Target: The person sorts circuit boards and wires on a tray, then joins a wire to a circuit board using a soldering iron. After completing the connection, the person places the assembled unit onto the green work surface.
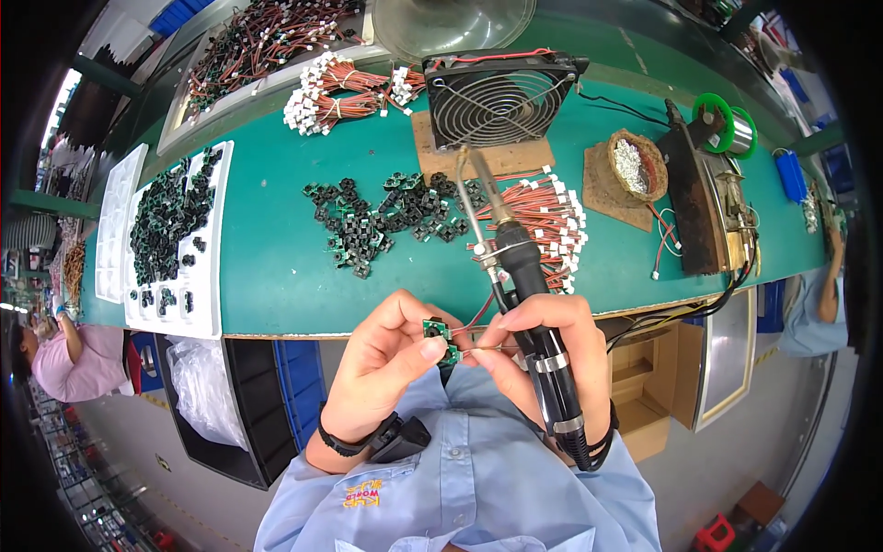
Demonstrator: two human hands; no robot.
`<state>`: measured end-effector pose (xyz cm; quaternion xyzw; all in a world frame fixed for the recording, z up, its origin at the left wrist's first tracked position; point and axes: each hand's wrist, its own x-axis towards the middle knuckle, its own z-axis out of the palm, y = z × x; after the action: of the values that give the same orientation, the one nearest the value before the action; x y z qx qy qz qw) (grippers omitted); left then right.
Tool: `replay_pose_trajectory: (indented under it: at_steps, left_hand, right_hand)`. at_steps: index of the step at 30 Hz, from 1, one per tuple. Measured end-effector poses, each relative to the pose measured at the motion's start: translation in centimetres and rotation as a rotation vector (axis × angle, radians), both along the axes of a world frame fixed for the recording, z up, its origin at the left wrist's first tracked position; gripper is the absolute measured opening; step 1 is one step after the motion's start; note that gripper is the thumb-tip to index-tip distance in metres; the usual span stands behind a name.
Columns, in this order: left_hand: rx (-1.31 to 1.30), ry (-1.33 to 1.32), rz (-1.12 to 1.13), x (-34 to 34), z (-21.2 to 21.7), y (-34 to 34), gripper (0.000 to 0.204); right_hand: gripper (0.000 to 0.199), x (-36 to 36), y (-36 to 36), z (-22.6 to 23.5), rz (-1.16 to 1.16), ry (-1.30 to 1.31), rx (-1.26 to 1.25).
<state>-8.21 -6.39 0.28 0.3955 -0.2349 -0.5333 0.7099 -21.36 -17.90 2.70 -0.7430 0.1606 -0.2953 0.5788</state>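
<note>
My left hand [384, 357] pinches a small green circuit board [435, 327] with black parts, just over the near edge of the bench. In my right hand [572, 339] is a soldering iron [521, 258] with a thin metal feed tube strapped alongside; its tip points up and away from the board. The same hand's thumb and fingertips also pinch thin wire close to the board. A red wire [480, 315] runs up from the board. Beyond my hands lie a heap of black-and-green boards [363, 225] and a fan of red-and-black leads with white connectors [556, 225].
A fan [501, 106] stands behind the iron tip. White trays [207, 276] of small boards sit at left. Bundled leads [336, 101] lie at the back. At right are a bowl of silvery bits [635, 166], a soldering station [692, 207] and a solder spool [740, 133].
</note>
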Motion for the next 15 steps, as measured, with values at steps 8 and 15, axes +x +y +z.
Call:
replay_pose_trajectory:
  at_steps: [8, 15]
  left_hand:
    - [0.073, -0.059, 0.087, -0.45, 0.35, -0.74, 0.012]
    - [0.064, 0.005, 0.024, -0.13, 0.2, -1.01, 0.015]
  right_hand:
    - [0.038, -0.04, -0.04, -0.7, -0.047, 0.019, -0.111]
    - [0.032, 0.28, 0.05, -0.63, -0.147, -0.059, -0.01]
